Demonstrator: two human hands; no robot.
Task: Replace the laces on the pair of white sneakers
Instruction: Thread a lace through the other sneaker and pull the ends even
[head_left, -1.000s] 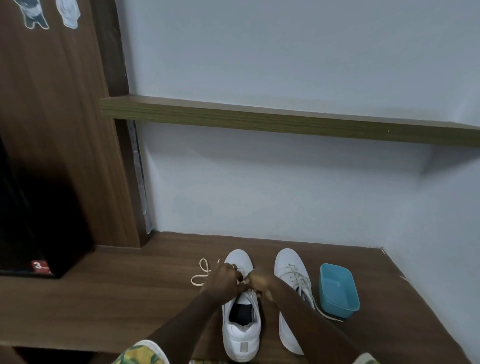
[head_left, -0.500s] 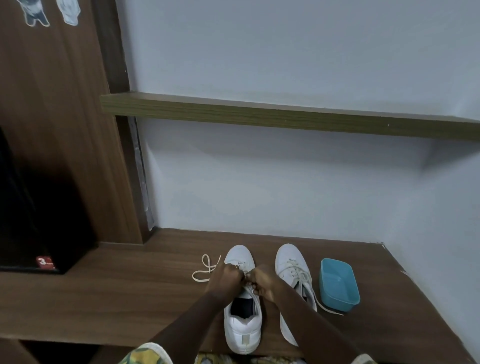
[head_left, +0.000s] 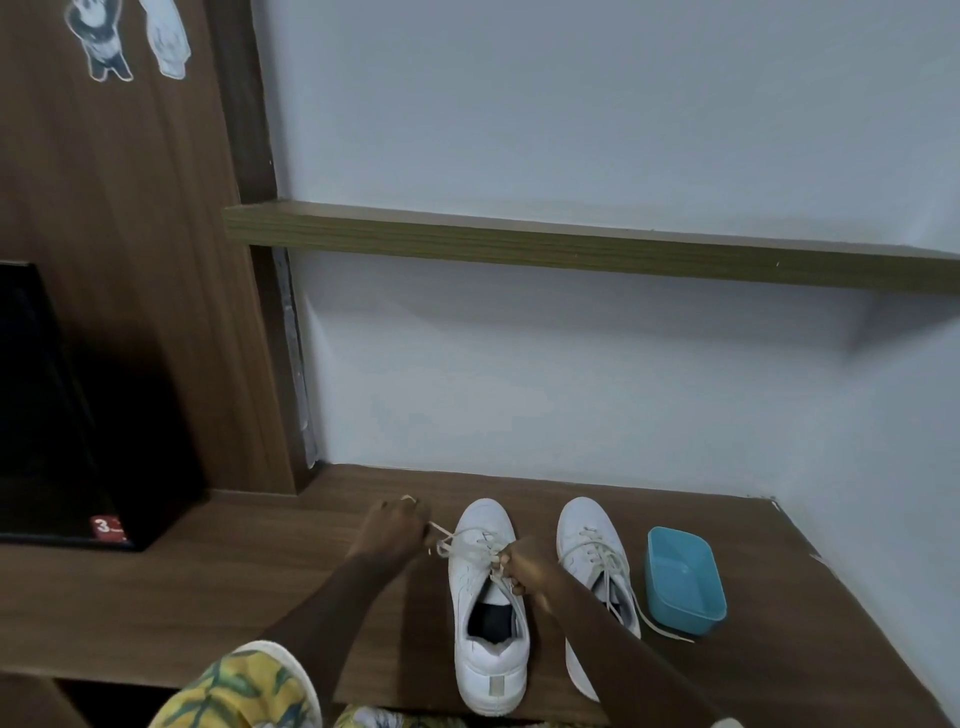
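Note:
Two white sneakers stand side by side on a wooden surface (head_left: 182, 597), toes toward the wall. The left sneaker (head_left: 488, 649) has a cream lace (head_left: 467, 545) crossing its upper eyelets. My left hand (head_left: 392, 530) grips one end of that lace and holds it out to the left of the shoe. My right hand (head_left: 522, 566) pinches the lace over the shoe's tongue. The right sneaker (head_left: 589, 545) is laced, with a loose end (head_left: 660, 626) trailing to the right; my right forearm crosses over its heel.
A small blue plastic tub (head_left: 683, 582) sits just right of the right sneaker. A wall shelf (head_left: 571, 247) runs above. A dark cabinet opening (head_left: 47, 415) lies to the left, and white walls close the back and right.
My left hand has moved left and away from the shoe, drawing the lace out taut. The loose loop of lace that lay left of the shoe is gone from the surface.

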